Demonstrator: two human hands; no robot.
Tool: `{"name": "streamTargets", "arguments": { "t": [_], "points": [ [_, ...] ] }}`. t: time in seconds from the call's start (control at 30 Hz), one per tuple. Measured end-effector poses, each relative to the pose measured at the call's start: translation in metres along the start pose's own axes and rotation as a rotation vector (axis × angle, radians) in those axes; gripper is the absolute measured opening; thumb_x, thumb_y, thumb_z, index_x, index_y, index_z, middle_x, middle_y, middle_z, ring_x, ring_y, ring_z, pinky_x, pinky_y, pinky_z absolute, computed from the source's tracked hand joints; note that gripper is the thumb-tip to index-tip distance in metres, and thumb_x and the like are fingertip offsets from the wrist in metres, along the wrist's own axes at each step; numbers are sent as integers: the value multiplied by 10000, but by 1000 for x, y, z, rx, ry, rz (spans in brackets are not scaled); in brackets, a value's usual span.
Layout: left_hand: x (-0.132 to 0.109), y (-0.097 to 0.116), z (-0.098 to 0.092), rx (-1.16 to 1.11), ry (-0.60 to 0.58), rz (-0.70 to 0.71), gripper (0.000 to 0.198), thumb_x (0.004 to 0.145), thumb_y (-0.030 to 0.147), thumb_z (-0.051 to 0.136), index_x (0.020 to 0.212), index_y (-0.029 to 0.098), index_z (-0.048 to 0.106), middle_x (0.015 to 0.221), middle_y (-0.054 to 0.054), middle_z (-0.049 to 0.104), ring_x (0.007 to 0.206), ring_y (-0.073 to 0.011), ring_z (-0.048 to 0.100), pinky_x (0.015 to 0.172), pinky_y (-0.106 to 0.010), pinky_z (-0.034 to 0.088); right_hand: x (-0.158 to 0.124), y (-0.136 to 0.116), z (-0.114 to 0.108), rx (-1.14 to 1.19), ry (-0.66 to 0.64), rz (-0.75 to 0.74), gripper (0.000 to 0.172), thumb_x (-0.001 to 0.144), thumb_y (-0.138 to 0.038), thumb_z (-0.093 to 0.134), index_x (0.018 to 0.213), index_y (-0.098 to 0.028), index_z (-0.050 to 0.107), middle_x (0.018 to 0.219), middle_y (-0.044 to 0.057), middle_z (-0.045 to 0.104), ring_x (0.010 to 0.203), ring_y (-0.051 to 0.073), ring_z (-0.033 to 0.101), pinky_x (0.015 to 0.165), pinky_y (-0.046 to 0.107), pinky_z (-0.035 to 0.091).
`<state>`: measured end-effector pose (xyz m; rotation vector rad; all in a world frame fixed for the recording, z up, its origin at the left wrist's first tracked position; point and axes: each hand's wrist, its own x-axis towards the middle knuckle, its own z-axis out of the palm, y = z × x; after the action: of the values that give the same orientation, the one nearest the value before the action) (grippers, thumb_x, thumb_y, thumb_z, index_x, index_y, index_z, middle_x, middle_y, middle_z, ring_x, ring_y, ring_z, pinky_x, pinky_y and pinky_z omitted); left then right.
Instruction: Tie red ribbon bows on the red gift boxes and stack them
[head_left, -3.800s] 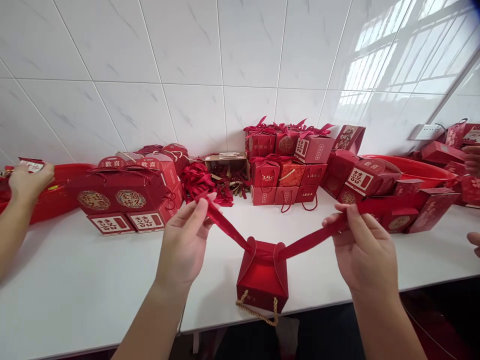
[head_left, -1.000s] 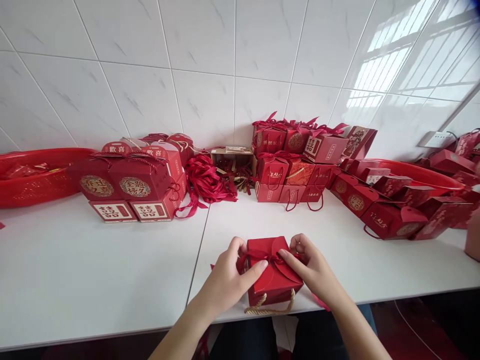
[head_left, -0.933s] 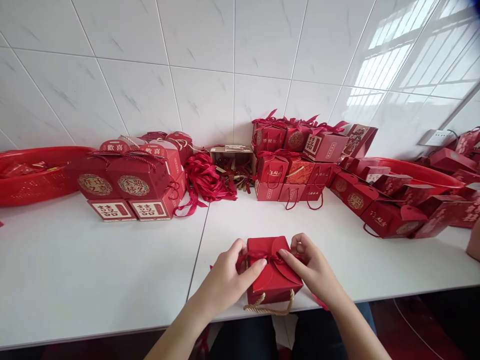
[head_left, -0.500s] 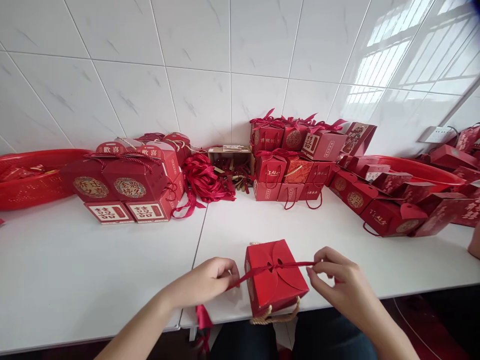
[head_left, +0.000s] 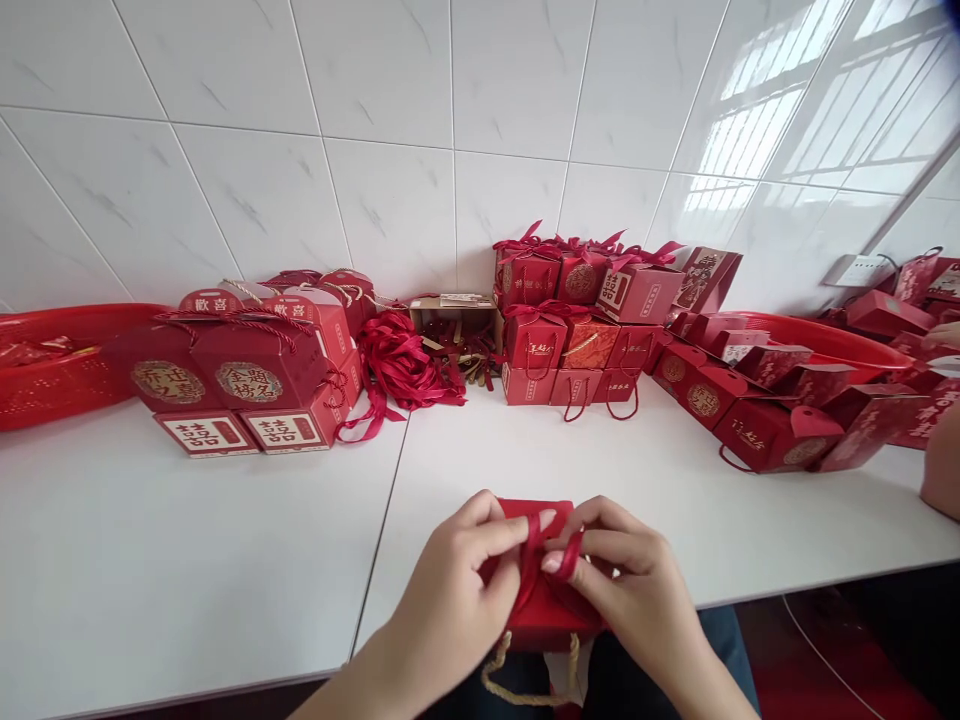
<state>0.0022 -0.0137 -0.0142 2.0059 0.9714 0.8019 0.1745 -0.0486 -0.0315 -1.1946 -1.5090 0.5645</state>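
Observation:
A small red gift box (head_left: 541, 614) with a gold rope handle (head_left: 525, 675) sits at the near edge of the white table (head_left: 187, 560). A red ribbon (head_left: 534, 548) crosses its top. My left hand (head_left: 450, 590) pinches one loop of the ribbon over the box. My right hand (head_left: 622, 585) pinches another loop beside it. The two hands meet above the box and hide most of its lid.
Stacks of red gift boxes stand along the tiled wall at left (head_left: 247, 375), centre (head_left: 577, 320) and right (head_left: 757, 410). A heap of red ribbons (head_left: 401, 365) lies by an open carton (head_left: 454, 315). Red baskets (head_left: 52, 360) flank both sides. Another person's hand (head_left: 941, 470) shows at the right edge.
The ribbon ends were pulled out sideways half a second ago. Both hands have since come back together over the box and hold loops of the ribbon.

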Motion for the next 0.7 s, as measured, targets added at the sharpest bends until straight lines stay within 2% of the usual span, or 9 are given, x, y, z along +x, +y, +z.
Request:
{"name": "streamTargets", "arguments": {
  "t": [0.1,0.17,0.27,0.37,0.47,0.57,0.7],
  "points": [
    [-5,-3,12,164,88,144,321,878,123,411,1023,216,681,807,-28,442,662,-128,489,611,-235,460,3,-6,7,23,-58,99,216,757,-383,709,632,-210,741,715,41,605,583,130,526,485,233,429],
    [-8,-7,15,224,113,187,387,862,72,375,1079,235,651,831,-31,430,666,-128,502,604,-234,472,4,-9,9,38,-81,112,213,766,-365,694,638,-198,728,723,38,596,577,120,504,483,226,418],
    [-8,-8,13,288,82,213,463,846,38,358,1172,262,599,907,-48,454,684,-129,534,617,-248,493,5,-13,7,35,-93,112,184,776,-277,647,626,-172,664,727,28,562,567,106,461,476,216,395],
    [-7,-7,5,356,18,270,514,831,32,374,1230,293,566,1033,-73,469,689,-128,555,620,-267,500,6,-15,2,4,-122,137,105,718,-145,577,619,-170,551,767,17,522,574,98,436,483,218,378],
    [-5,-6,-3,347,-76,347,496,847,46,392,1214,320,585,1125,-81,460,681,-115,562,616,-264,497,10,-17,-7,-10,-246,160,114,646,-71,522,631,-179,488,847,15,503,600,91,438,516,220,386],
    [-1,-8,-7,274,-146,362,436,876,63,405,1149,318,628,1177,-83,436,694,-106,575,608,-251,491,16,-16,-13,-73,-339,166,160,607,-38,507,606,-184,442,829,-2,479,609,90,421,523,218,367],
    [4,-11,-3,177,-93,335,301,900,95,427,977,240,680,1118,-77,446,672,-87,557,632,-246,487,21,-15,-14,-104,-401,139,166,618,-27,497,638,-187,458,870,-1,484,612,86,431,532,222,374]
  ]
}}
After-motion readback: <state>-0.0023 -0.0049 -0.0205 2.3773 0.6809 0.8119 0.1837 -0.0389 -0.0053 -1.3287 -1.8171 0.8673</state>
